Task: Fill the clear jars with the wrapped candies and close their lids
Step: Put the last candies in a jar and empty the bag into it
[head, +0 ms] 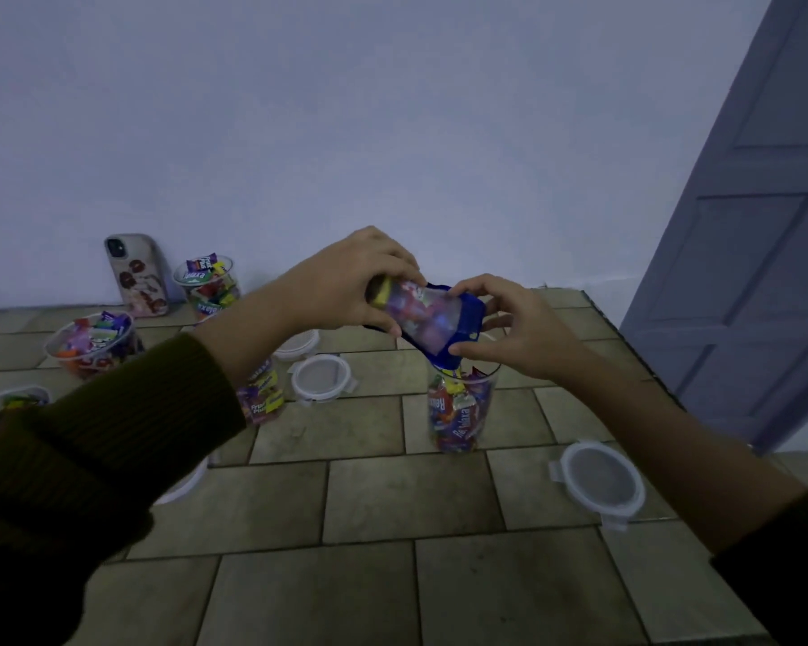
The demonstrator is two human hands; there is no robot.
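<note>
At the far left edge of the frame, the far-left jar (17, 396) peeks out from behind a dark green sleeve (89, 459). Only its rim and a few wrappers show. Up and to the right stands a second jar (92, 345), clear, open and heaped with bright wrapped candies. A phone (136, 275) in a patterned case leans against the pale wall (393, 109). Just beside it a third jar (206, 284) is filled past its rim. A fourth jar (262, 396) is partly hidden behind the left forearm. Two round clear lids (323, 379) with clip tabs lie flat just right of it, one behind the other.

In the middle of the frame the left hand (346, 282) grips the upper end of the candy bag (428, 319), fingers curled over the top and thumb beneath. The bag has blue edges and a clear window showing red and purple wrappers. It tilts down to the right.

The right hand (509, 328) pinches the bag's lower blue edge, thumb under and fingers curled above. Directly below that end, the jar under the bag (462, 407) stands upright on the tile-patterned worktop (369, 505). It is open and packed almost to the rim with red, blue and yellow wrappers. Whether the bag touches its rim cannot be told.

Lower right of it a single lid (600, 482) lies flat on the worktop. A panelled door (742, 226) fills the right edge.
</note>
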